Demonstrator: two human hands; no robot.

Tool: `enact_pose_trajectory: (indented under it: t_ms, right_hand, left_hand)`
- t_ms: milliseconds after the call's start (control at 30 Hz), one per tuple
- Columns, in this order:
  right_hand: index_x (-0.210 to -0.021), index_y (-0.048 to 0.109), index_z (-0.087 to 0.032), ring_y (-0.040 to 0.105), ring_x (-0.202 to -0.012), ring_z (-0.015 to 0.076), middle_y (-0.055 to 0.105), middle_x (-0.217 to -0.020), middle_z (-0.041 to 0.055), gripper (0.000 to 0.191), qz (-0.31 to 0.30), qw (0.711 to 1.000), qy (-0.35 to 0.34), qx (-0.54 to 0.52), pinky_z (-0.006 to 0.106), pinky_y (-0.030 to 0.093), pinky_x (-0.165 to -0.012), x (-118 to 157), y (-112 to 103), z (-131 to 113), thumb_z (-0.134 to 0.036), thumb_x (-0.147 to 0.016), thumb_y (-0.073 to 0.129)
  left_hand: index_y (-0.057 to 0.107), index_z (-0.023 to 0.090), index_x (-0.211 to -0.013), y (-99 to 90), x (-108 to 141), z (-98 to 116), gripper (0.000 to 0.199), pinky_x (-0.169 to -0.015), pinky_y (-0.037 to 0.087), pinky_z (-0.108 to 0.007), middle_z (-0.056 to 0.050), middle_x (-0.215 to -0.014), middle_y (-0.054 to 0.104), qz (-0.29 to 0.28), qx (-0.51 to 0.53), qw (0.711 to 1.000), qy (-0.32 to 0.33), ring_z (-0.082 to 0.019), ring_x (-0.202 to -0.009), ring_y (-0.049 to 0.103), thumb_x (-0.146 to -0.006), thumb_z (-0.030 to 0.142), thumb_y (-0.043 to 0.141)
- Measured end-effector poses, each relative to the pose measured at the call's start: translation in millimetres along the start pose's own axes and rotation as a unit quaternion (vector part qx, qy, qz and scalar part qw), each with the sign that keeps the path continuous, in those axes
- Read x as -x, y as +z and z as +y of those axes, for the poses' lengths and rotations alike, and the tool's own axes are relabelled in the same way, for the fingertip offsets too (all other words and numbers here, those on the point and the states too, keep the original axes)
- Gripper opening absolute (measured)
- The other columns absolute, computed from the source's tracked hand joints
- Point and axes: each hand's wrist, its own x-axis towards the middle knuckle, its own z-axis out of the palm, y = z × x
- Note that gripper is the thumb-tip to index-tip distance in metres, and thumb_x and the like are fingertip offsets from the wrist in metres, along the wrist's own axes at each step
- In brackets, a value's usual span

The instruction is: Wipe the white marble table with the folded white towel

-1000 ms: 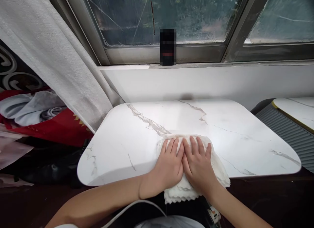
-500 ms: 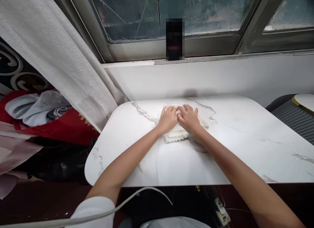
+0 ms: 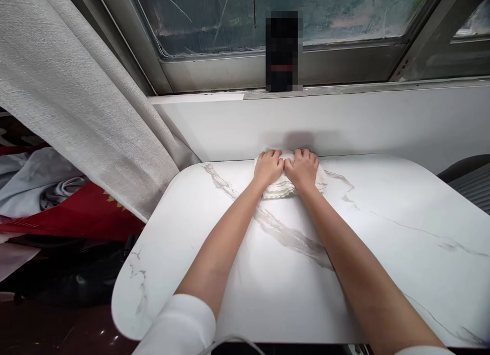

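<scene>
A folded off-white cloth (image 3: 280, 189) with a scalloped edge lies at the back of the white marble-patterned table (image 3: 184, 227), up against the wall. On its left part my left hand (image 3: 268, 167) presses down, fingers curled over the cloth. My right hand (image 3: 303, 168) grips the right part in the same way, the two thumbs almost meeting. Both arms are stretched far forward. Much of the cloth's top is hidden under the hands.
A pixelated dark object (image 3: 282, 54) stands on the sill by the window (image 3: 214, 23). To the left hangs a pale curtain (image 3: 92, 100), beside a red bag (image 3: 88, 212) with clothes. A grey ribbed chair (image 3: 472, 184) is at the right, a pale cable (image 3: 237, 338) at the front.
Both hands have pushed the cloth away from me, from the middle of the table to its back edge at the wall. The view has shifted closer over the table.
</scene>
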Motion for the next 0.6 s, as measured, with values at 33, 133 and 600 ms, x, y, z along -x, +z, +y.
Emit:
enact_pose_trajectory:
  t_ms: [33,133,600]
  right_hand:
    - [-0.116,0.064,-0.007,0.050,-0.116,0.0358,0.061,-0.122,0.0232,0.042,-0.003,1.000,-0.006,0.001,0.052,0.030,-0.106,-2,2,-3,-0.029,-0.090,0.040]
    - [-0.117,0.066,-0.006,0.049,-0.116,0.0380,0.062,-0.121,0.0239,0.045,0.001,1.000,0.002,0.008,0.055,0.027,-0.107,-4,7,-14,-0.028,-0.090,0.037]
    - [-0.145,0.050,-0.005,0.029,-0.146,0.0379,0.046,-0.151,0.0198,0.057,-0.100,0.991,-0.086,0.002,0.062,0.014,-0.117,32,1,-47,-0.028,-0.097,0.028]
  left_hand:
    - [0.061,0.012,-0.127,0.5,-3,-3,0.037,-0.114,0.035,-0.038,-0.011,-0.132,0.064,-0.002,-0.002,1.000,0.003,-0.025,-0.121,0.057,-0.102,0.022,0.035]
    - [0.059,0.014,-0.130,0.5,-8,-15,0.038,-0.114,0.035,-0.039,-0.011,-0.134,0.063,-0.017,0.001,1.000,0.014,-0.023,-0.124,0.057,-0.103,0.022,0.033]
    - [0.049,0.011,-0.140,-24.7,49,-38,0.042,-0.123,0.021,-0.045,-0.012,-0.146,0.054,-0.020,0.003,0.999,-0.043,-0.023,-0.137,0.047,-0.103,0.022,0.032]
